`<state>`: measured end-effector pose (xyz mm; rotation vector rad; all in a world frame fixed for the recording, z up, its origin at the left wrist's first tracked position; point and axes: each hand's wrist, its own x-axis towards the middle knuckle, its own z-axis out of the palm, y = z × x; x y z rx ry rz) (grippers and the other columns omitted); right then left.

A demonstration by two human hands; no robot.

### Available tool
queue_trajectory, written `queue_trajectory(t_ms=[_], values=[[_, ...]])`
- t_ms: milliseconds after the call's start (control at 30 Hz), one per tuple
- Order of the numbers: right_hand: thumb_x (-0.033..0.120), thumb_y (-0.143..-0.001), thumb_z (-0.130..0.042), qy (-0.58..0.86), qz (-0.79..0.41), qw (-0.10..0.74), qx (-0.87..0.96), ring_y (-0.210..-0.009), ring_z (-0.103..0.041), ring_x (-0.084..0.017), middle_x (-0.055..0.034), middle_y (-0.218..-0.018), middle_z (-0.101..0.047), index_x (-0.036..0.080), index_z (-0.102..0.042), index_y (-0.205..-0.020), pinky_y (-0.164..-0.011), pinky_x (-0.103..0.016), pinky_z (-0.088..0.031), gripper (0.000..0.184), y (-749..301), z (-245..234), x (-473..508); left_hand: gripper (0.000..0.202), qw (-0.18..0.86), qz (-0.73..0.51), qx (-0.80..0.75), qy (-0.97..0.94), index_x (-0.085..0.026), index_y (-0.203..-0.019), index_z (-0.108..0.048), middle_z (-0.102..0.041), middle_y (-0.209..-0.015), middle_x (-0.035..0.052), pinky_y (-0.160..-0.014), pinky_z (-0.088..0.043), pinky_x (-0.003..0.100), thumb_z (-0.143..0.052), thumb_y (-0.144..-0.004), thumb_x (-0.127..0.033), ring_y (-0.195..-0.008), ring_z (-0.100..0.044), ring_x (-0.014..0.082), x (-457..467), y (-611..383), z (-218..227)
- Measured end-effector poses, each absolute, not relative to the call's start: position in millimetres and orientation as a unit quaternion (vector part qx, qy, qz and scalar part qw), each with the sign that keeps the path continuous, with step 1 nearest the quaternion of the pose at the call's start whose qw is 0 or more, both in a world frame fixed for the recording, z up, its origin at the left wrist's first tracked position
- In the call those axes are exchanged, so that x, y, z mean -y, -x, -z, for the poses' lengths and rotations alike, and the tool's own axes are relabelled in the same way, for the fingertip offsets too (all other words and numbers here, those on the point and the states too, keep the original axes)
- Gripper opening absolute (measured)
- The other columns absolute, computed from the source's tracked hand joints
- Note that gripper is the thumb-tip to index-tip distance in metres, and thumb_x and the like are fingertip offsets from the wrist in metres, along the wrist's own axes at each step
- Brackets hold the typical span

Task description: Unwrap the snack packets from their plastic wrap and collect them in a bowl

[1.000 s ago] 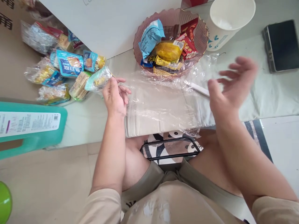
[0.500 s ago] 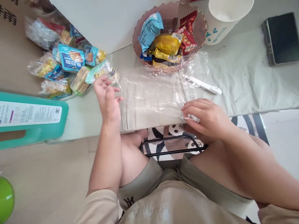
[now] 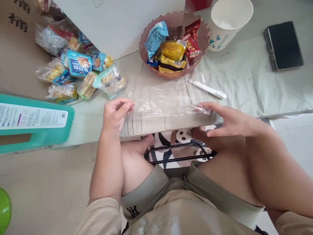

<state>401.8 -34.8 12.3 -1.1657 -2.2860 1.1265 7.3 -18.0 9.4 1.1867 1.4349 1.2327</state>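
Observation:
A clear plastic bag (image 3: 166,101) lies flat on the pale cloth-covered surface (image 3: 244,81) in front of me. My left hand (image 3: 114,114) pinches the bag's left near corner with curled fingers. My right hand (image 3: 227,119) grips the right near corner between thumb and fingers. Just beyond the bag stands a pink scalloped bowl (image 3: 174,42) filled with wrapped snacks. A white pen-like stick (image 3: 207,89) lies to the right of the bag.
A pile of snack packets (image 3: 80,73) lies at the left on a cardboard box. A teal jug (image 3: 34,125) lies at the far left. A white paper cup (image 3: 228,23) and a black phone (image 3: 283,45) sit at the back right. A black-framed panda-print stool (image 3: 179,151) shows between my knees.
My right hand came down from the air to the bag's right edge and took hold. My left hand moved from the snack pile to the left corner. The bag slid toward me.

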Motion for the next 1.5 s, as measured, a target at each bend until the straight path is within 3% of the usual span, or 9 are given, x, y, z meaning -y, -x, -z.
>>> queue_trajectory(t_ms=[167,467,567,733,900,1167,1300,1400,1500], values=[[0.042,-0.091,-0.068,0.41,-0.319,0.274,0.809,-0.118,-0.071,-0.031,-0.0073,-0.114,-0.078,0.03,-0.077,-0.099,-0.107,-0.057,-0.056,0.018,-377.3,-3.8,30.8,0.019,0.466,-0.504,-0.608,-0.397,-0.018,-0.064,-0.064,-0.072,-0.067,0.0044,-0.05,-0.047,0.019,-0.078,-0.073,-0.028,-0.063,-0.069,0.0126,15.0,-8.7,-10.5],[0.031,-0.091,-0.067,0.41,-0.248,0.488,0.729,-0.104,-0.075,-0.027,-0.0047,-0.095,-0.079,0.027,-0.071,-0.076,-0.1,-0.051,-0.059,0.016,-344.0,4.6,22.4,0.03,0.421,-0.454,-0.612,-0.492,-0.02,-0.068,-0.061,-0.072,-0.061,0.0011,-0.041,-0.041,0.018,-0.074,-0.084,-0.041,-0.049,-0.064,0.0096,16.9,-8.2,-7.0],[0.03,-0.094,-0.063,0.469,-0.332,0.468,0.672,-0.078,-0.075,-0.021,-0.0029,-0.079,-0.076,0.025,-0.069,-0.074,-0.076,-0.039,-0.062,0.021,-339.0,-0.2,25.9,0.034,0.434,-0.436,-0.627,-0.479,-0.021,-0.071,-0.06,-0.068,-0.057,-0.0011,-0.032,-0.034,0.02,-0.077,-0.083,-0.048,-0.036,-0.055,0.0088,14.6,-12.6,-7.4],[0.025,-0.087,-0.066,0.604,-0.435,0.426,0.515,-0.043,-0.055,-0.012,0.003,-0.062,-0.067,0.025,-0.068,-0.082,-0.044,-0.026,-0.046,0.005,-332.9,-12.2,32.1,0.033,0.398,-0.426,-0.664,-0.469,-0.023,-0.078,-0.061,-0.059,-0.048,-0.005,-0.026,-0.023,0.021,-0.073,-0.089,-0.052,-0.028,-0.043,0.0077,6.2,-20.9,-5.0],[0.03,-0.09,-0.063,0.656,-0.424,0.383,0.494,-0.045,-0.054,-0.011,0.0015,-0.058,-0.065,0.022,-0.068,-0.073,-0.046,-0.026,-0.043,0.02,-336.9,-19.2,31.1,0.025,0.389,-0.376,-0.676,-0.5,-0.023,-0.081,-0.066,-0.042,-0.036,-0.0097,-0.027,-0.021,0.021,-0.07,-0.092,-0.044,-0.025,-0.034,0.0075,-2.3,-26.1,1.0],[0.03,-0.091,-0.062,0.731,-0.365,0.313,0.484,-0.044,-0.053,-0.013,0.0029,-0.053,-0.059,0.023,-0.065,-0.075,-0.045,-0.027,-0.04,0.018,-346.9,-26.3,26.6,0.03,0.446,-0.425,-0.585,-0.528,-0.023,-0.106,-0.064,-0.072,-0.071,-0.0019,-0.054,-0.055,0.019,-0.074,-0.085,-0.041,-0.06,-0.071,0.0112,-13.0,-31.7,7.2],[0.026,-0.089,-0.06,0.757,-0.357,0.268,0.477,-0.042,-0.048,-0.012,0.0034,-0.051,-0.059,0.022,-0.065,-0.072,-0.046,-0.028,-0.037,0.018,-348.9,-29.0,23.1,0.039,0.473,-0.392,-0.591,-0.523,-0.024,-0.116,-0.057,-0.076,-0.085,-0.0006,-0.036,-0.042,0.017,-0.071,-0.08,-0.029,-0.044,-0.06,0.0077,-13.8,-32.8,4.7],[0.028,-0.088,-0.06,0.769,-0.331,0.234,0.494,-0.044,-0.049,-0.012,0.0032,-0.053,-0.061,0.022,-0.064,-0.069,-0.049,-0.03,-0.038,0.02,-350.0,-28.7,20.4,0.035,0.456,-0.358,-0.634,-0.511,-0.023,-0.111,-0.058,-0.073,-0.074,-0.0044,-0.028,-0.029,0.017,-0.065,-0.078,-0.017,-0.03,-0.042,0.0041,-13.5,-33.1,3.3],[0.03,-0.087,-0.059,0.77,-0.321,0.215,0.508,-0.045,-0.05,-0.013,0.0025,-0.055,-0.063,0.023,-0.064,-0.07,-0.051,-0.032,-0.038,0.02,-350.6,-26.6,18.6,0.028,0.421,-0.334,-0.675,-0.505,-0.021,-0.106,-0.063,-0.065,-0.056,-0.0068,-0.027,-0.027,0.016,-0.064,-0.079,-0.015,-0.03,-0.039,0.0057,-12.2,-32.6,3.4]])
